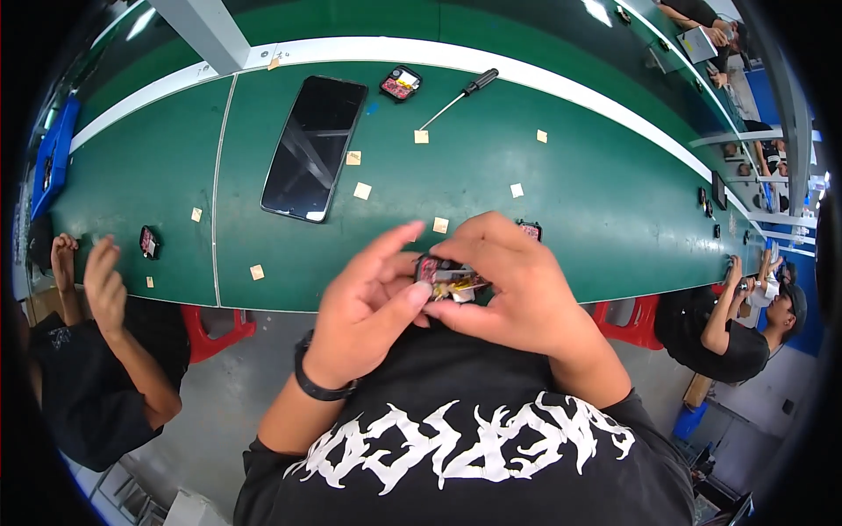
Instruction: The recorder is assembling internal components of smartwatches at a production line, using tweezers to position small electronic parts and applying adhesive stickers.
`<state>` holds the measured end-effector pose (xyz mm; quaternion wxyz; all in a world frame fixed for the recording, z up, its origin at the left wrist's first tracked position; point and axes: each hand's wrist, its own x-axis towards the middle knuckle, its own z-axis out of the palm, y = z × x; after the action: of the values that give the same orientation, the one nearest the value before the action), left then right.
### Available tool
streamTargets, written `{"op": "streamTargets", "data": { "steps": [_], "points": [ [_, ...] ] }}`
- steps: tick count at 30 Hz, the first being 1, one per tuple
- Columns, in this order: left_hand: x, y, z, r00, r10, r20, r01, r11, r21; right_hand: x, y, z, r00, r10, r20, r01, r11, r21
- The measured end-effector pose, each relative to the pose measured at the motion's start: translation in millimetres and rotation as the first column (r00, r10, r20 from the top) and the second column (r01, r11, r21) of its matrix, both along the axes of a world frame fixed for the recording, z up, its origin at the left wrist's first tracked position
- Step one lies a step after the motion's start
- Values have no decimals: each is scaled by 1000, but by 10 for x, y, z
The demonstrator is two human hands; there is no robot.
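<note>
Just over the near edge of the green table, both hands hold a small opened electronic device (452,277) with a black casing, a red circuit board and some yellow and silver parts. My left hand (364,311) has its thumb pressed on the device, its index finger stretched forward. From the other side, my right hand (517,280) pinches the casing between thumb and fingers, covering part of it. Partly hidden beyond the right hand lies another red-board piece (531,230). A similar opened device (401,83) and a screwdriver (460,98) rest at the back of the table.
A large black phone (314,149) lies left of centre. Several small yellowish squares, one of them (362,190), dot the green table (456,180). At left sit a co-worker (96,368), another device (150,242) and a blue bin (55,158); another person (724,333) works at right. Red stools (210,337) flank me.
</note>
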<state>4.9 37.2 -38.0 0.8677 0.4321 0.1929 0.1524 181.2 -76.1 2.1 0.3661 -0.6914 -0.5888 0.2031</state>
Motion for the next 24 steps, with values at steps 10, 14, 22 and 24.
{"op": "streamTargets", "data": {
  "steps": [10,14,22,24],
  "points": [
    [23,41,-201,984,140,-112,-146,988,-45,-115,-416,677,-122,572,-811,106,820,563],
    [105,36,-183,985,126,-119,-124,992,26,-240,-436,926,-225,594,-772,97,802,589],
    [39,-86,-311,977,211,-33,-208,974,87,-85,-350,780,-223,414,-883,126,910,395],
    [105,-109,-313,976,216,-33,-210,969,129,19,-286,702,-137,281,-950,151,954,260]
  ]
}}
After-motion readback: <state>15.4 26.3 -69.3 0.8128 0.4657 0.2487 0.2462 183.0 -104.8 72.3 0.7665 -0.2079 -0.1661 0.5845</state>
